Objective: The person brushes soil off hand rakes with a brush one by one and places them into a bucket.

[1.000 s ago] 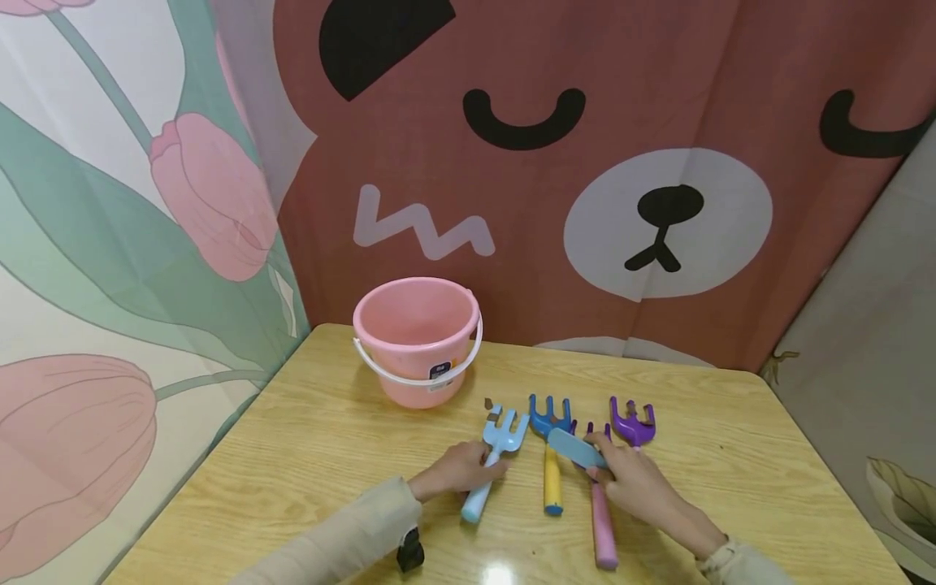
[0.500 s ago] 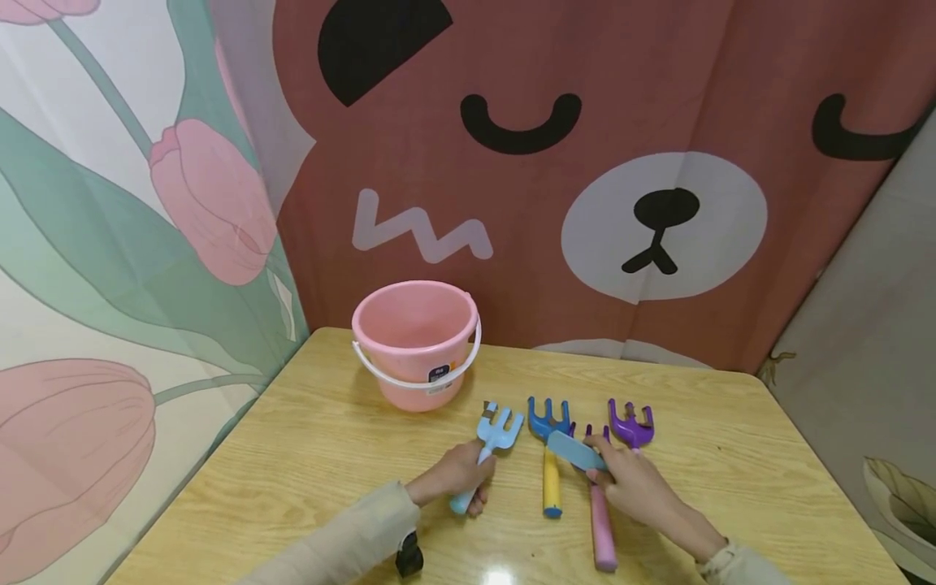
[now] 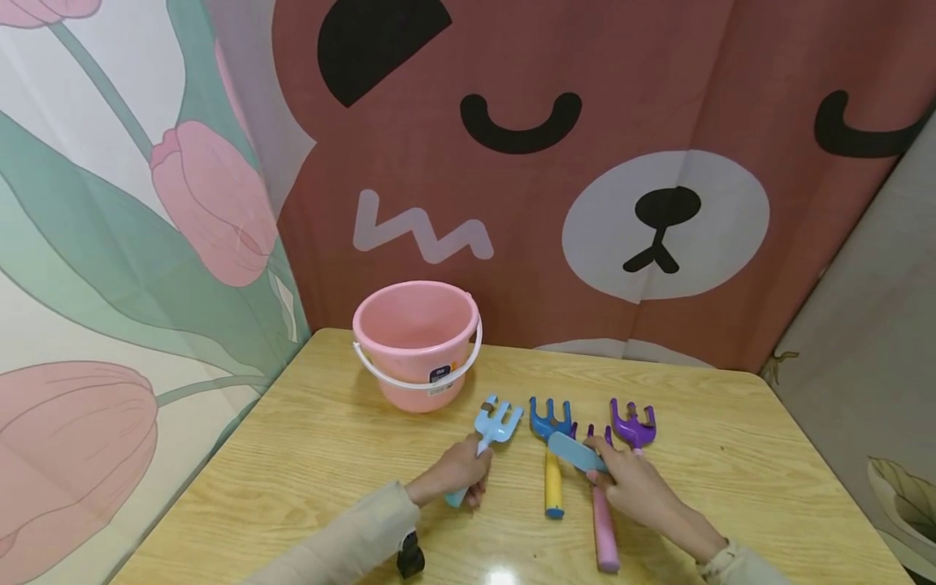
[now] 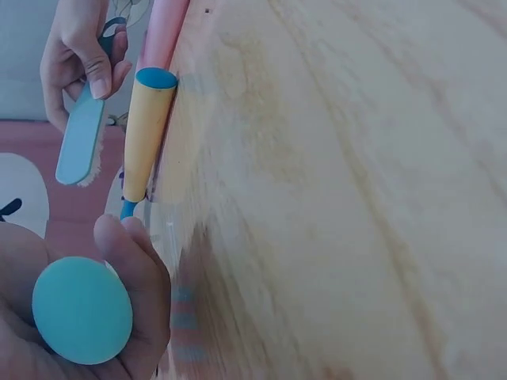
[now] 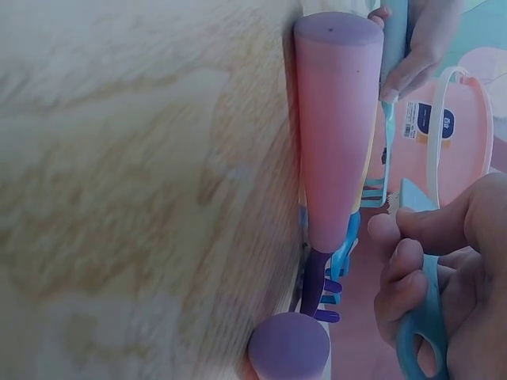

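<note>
My left hand (image 3: 455, 471) grips the handle of a light blue garden hand fork (image 3: 499, 424), whose tines point toward the bucket. A brown patch shows on its left tine. In the left wrist view the round end of the fork's handle (image 4: 82, 310) sticks out of the curled fingers. My right hand (image 3: 642, 489) holds a light blue brush (image 3: 576, 452) by its looped handle; pale bristles show underneath in the left wrist view. Below the brush lie a blue fork with a yellow handle (image 3: 553, 487) and a purple fork with a pink handle (image 3: 604, 528).
A pink bucket (image 3: 418, 375) with a white handle stands at the back left of the wooden table (image 3: 307, 455). Another purple fork (image 3: 634, 426) with brown patches lies beyond my right hand. Printed curtains hang behind and beside the table.
My left hand has brought the light blue fork slightly left and toward the bucket, its handle end shifting left. The right hand and brush have stayed in place.
</note>
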{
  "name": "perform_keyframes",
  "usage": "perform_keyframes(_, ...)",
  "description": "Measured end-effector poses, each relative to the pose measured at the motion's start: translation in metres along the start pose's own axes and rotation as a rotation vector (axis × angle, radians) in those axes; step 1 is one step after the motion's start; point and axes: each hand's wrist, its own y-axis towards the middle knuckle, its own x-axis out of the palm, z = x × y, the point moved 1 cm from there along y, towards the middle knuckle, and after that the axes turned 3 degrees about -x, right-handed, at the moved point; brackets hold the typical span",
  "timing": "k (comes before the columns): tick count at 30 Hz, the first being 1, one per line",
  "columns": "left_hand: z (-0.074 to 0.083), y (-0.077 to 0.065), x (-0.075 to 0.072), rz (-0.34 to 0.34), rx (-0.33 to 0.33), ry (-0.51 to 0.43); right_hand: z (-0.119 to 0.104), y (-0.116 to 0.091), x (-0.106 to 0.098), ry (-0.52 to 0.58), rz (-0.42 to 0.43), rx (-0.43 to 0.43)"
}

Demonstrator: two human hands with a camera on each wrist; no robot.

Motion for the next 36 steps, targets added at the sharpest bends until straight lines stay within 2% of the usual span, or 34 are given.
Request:
perform_keyframes(8, 0.0029, 0.0031, -0.0037, 0.040, 0.029, 0.058, 0.0038, 0.0028, -0.0015, 0.017, -0.019, -0.019)
perform_keyframes(14, 0.0052, 0.0022, -0.0057, 0.045, 0.031, 0.036, 0.0050, 0.0056, -0.0039, 0.027, -0.013, -0.062)
perform_keyframes(22, 0.0033, 0.0015, -0.0026, 0.060, 0.048, 0.122, 0.0022, 0.0066, -0.0039, 0.058, 0.019, -0.009)
perform_keyframes(30, 0.0037, 0.0014, -0.0036, 0.054, 0.078, 0.114, -0.0008, 0.0037, -0.0031, 0.085, 0.025, 0.035)
perform_keyframes(32, 0.0042, 0.0016, -0.0043, 0.056, 0.086, 0.113, -0.0004, 0.0033, -0.0028, 0.071, 0.034, 0.016)
perform_keyframes(36, 0.0058, 0.0017, -0.0053, 0.056, 0.094, 0.116, 0.0019, 0.0031, -0.0018, 0.026, 0.061, -0.074)
